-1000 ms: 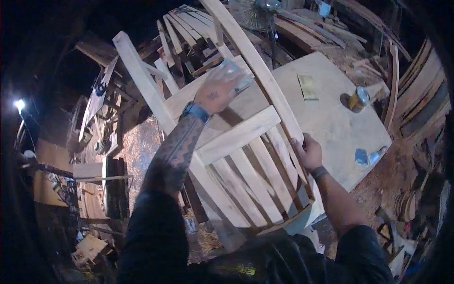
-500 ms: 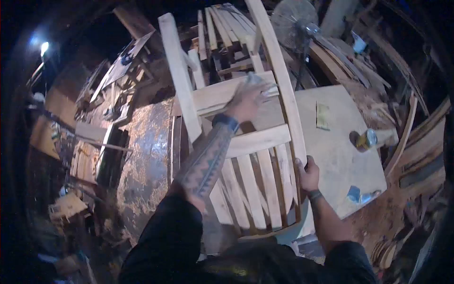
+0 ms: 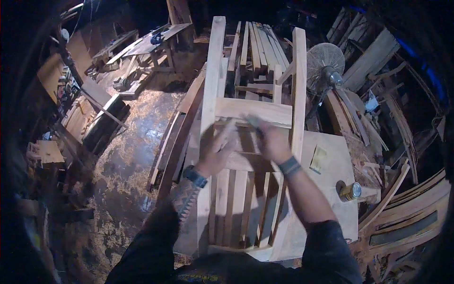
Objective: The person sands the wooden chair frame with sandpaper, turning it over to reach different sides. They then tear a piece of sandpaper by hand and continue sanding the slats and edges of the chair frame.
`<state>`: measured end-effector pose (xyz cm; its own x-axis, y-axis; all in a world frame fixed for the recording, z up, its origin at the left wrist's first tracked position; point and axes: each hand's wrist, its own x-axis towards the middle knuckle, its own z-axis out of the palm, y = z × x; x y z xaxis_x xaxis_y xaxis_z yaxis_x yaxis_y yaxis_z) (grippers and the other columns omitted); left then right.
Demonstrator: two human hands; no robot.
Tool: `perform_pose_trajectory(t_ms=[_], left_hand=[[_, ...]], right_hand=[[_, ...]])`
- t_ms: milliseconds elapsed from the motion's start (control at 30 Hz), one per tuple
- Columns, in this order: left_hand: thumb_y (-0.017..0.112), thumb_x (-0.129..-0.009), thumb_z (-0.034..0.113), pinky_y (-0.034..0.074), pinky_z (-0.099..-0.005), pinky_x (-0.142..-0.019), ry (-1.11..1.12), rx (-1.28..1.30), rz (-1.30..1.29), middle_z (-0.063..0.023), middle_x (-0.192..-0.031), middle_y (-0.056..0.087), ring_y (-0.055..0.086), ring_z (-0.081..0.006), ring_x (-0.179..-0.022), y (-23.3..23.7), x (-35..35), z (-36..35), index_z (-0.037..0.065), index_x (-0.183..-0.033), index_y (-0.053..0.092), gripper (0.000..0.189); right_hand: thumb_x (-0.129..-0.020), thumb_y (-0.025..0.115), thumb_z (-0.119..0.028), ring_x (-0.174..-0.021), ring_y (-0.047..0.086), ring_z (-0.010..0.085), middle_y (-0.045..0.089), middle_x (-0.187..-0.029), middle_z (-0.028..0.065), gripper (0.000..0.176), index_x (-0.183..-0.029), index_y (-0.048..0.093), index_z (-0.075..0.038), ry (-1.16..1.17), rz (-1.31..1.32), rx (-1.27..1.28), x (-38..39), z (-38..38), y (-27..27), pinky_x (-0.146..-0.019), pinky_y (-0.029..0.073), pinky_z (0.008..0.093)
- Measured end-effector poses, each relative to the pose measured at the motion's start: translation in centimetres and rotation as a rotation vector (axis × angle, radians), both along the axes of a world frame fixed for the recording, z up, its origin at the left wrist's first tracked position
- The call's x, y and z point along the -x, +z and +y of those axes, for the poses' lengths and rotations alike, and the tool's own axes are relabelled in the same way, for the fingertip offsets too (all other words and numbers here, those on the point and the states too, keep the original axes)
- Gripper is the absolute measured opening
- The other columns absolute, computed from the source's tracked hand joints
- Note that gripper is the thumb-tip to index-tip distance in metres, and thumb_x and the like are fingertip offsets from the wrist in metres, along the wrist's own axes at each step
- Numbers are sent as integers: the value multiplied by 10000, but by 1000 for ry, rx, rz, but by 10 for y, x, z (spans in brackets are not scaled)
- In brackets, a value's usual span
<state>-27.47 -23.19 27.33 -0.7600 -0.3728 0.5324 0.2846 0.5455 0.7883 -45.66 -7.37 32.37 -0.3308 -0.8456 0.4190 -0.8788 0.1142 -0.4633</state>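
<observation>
A pale wooden chair frame [image 3: 253,108] lies on the work table, with its slatted part [image 3: 240,203] nearest me and its posts pointing away. My left hand [image 3: 218,152] is over the frame by the left post, fingers stretched forward and slightly blurred. Facing it, my right hand [image 3: 274,144] hovers near the wide cross rail, its fingers bent together. A small dark grey-green piece [image 3: 254,121] shows at the right fingertips; motion blur hides what it is. A gap separates the two hands, and their shadows fall on the wood.
A yellowish paper sheet [image 3: 318,159] lies on the table board [image 3: 331,208] at right, near a tin can [image 3: 351,191]. A standing fan [image 3: 326,68] is behind it. Stacked planks [image 3: 257,47] lie at the back; wood shavings [image 3: 127,165] cover the floor at left.
My left hand has come back from the upper rail, where it pressed a pale greyish piece. My right hand has left the side post and moved up to the middle. The view has turned.
</observation>
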Motion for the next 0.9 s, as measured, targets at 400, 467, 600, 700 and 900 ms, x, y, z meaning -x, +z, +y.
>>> perform_pose_trajectory(t_ms=[400, 467, 600, 700, 900], left_hand=[[794, -941, 391, 508, -586, -1088, 624, 374, -329, -345, -1482, 469, 567, -555, -1298, -63, -7, -23, 43, -1700, 246, 999], [810, -932, 358, 497, -585, -1100, 563, 354, -247, -346, -1478, 475, 551, -557, -1322, -67, -13, -30, 38, -1694, 257, 994], [825, -925, 336, 485, -583, -1124, 516, 287, -222, -354, -1475, 472, 532, -553, -1355, -64, -11, -30, 28, -1680, 277, 983], [822, -933, 351, 473, -582, -1140, 533, 257, -275, -352, -1490, 465, 520, -547, -1367, -67, -22, -21, 39, -1680, 278, 975], [807, -948, 348, 447, -576, -1168, 509, 323, -252, -352, -1515, 452, 493, -538, -1388, -74, -17, -27, 48, -1659, 307, 919]], right_hand=[[-949, 708, -234, -1359, 603, 400, 664, -1496, 132, 509, -1451, 663, -165, -36, 460, 73, 37, -132, -30, -1172, 437, 545], [-960, 706, -240, -1355, 600, 400, 652, -1520, 118, 500, -1453, 672, -166, 19, 444, 64, 50, -125, -40, -1183, 429, 533], [-996, 683, -227, -1342, 596, 393, 649, -1518, 121, 478, -1457, 680, -103, -198, 335, 22, 100, -25, -25, -1137, 449, 537], [-954, 713, -219, -1273, 639, 415, 727, -1345, 180, 415, -1336, 722, -55, -214, 233, 44, 82, -49, -50, -1135, 431, 562], [-966, 693, -206, -1394, 578, 415, 672, -1466, 161, 433, -1395, 720, -150, -70, 337, 9, 44, -128, -50, -1227, 392, 563]])
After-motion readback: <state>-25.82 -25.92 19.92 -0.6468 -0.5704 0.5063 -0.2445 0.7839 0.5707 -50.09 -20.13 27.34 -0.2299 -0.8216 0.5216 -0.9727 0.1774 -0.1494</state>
